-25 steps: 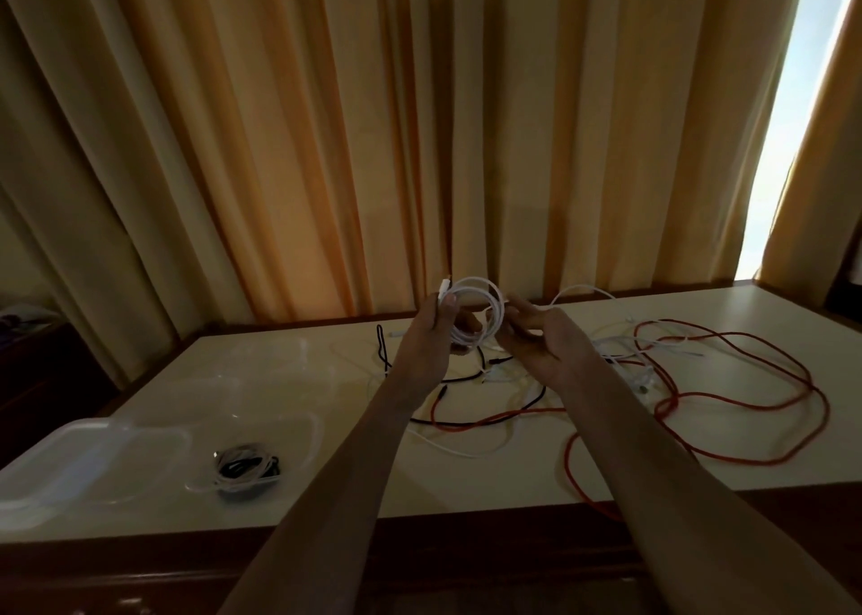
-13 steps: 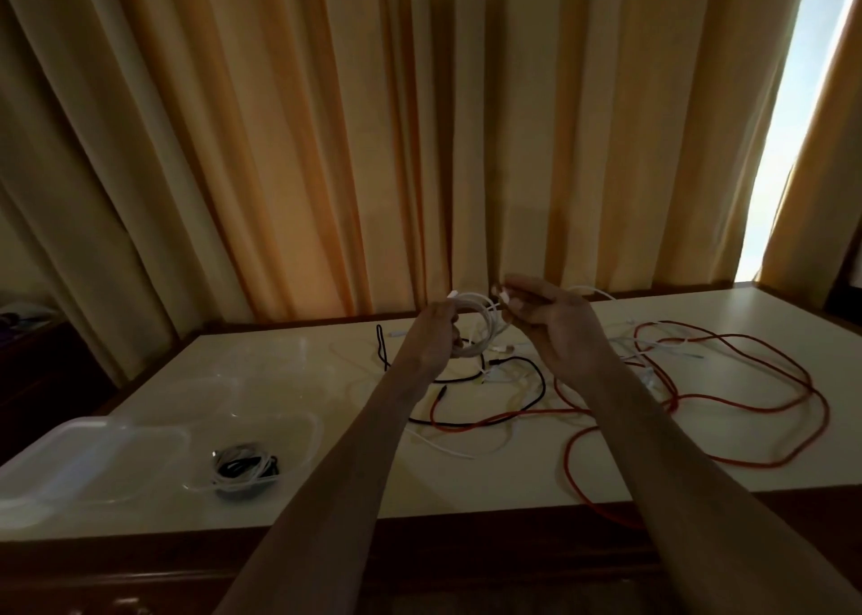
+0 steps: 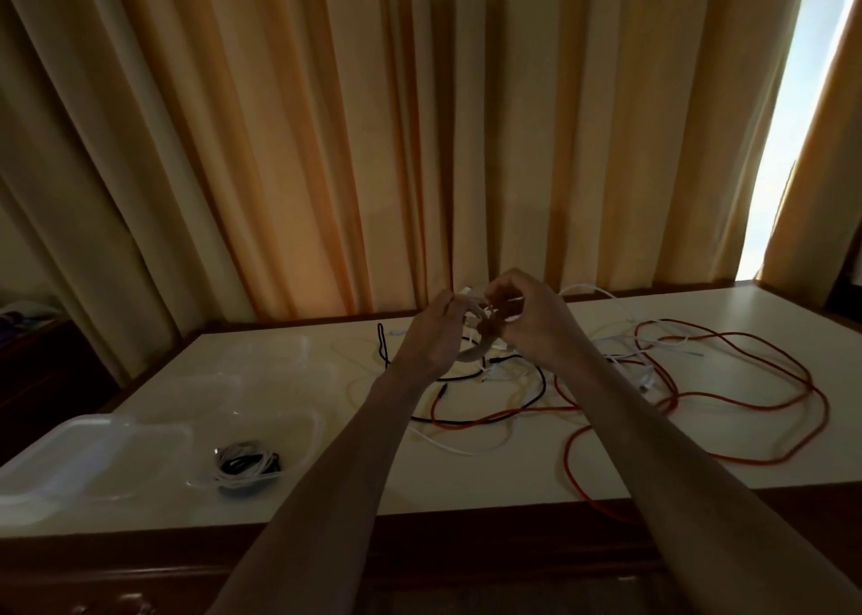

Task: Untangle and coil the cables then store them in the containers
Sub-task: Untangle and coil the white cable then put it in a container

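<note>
Above the middle of the table, my left hand [image 3: 431, 334] grips a small coil of white cable [image 3: 476, 348]. My right hand [image 3: 531, 318] pinches the same cable just beside it, fingers curled over the loops. Under the hands lies a tangle: a black cable [image 3: 536, 388], loose white cables [image 3: 625, 358] and a long red cable [image 3: 746, 400] that spreads to the right and hangs over the front edge. A clear container [image 3: 298, 423] at the front left holds coiled black and white cables [image 3: 247, 465].
A second clear container [image 3: 275, 353] sits behind the first, and a clear lid [image 3: 88, 456] lies at the far left. The cream table [image 3: 466, 484] has a dark wooden front edge. Orange curtains hang right behind it.
My right hand has come back in against the left hand, bringing the white cable end onto the coil. The coil has tightened between both hands.
</note>
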`<state>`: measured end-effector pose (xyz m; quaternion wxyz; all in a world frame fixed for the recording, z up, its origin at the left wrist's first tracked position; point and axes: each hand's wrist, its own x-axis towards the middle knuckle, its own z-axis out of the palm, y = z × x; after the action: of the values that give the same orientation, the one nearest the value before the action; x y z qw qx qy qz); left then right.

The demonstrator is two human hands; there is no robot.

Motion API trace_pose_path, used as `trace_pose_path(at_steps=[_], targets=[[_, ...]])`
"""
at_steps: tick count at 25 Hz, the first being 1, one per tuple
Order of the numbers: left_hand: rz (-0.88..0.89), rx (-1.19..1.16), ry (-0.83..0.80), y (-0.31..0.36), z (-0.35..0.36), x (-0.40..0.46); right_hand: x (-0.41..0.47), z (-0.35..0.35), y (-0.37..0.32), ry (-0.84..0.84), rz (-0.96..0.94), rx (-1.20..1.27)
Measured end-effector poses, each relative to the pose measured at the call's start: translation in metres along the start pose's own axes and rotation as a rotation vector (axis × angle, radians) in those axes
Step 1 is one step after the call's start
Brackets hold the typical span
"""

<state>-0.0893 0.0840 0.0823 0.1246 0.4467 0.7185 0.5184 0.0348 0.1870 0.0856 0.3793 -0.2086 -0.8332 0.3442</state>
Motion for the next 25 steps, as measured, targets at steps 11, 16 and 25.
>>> trace_pose_path(at_steps=[11, 16, 25], targets=[[0.08, 0.185, -0.022, -0.013, 0.006, -0.003, -0.008, 0.021, 0.017, 0.163, -0.008, -0.115], [0.013, 0.175, -0.038, -0.017, 0.004, -0.003, -0.01, 0.033, 0.022, 0.245, -0.007, -0.159], [-0.044, 0.097, 0.111, -0.035, -0.03, -0.029, -0.014, 0.05, 0.014, 0.139, 0.227, 0.097]])
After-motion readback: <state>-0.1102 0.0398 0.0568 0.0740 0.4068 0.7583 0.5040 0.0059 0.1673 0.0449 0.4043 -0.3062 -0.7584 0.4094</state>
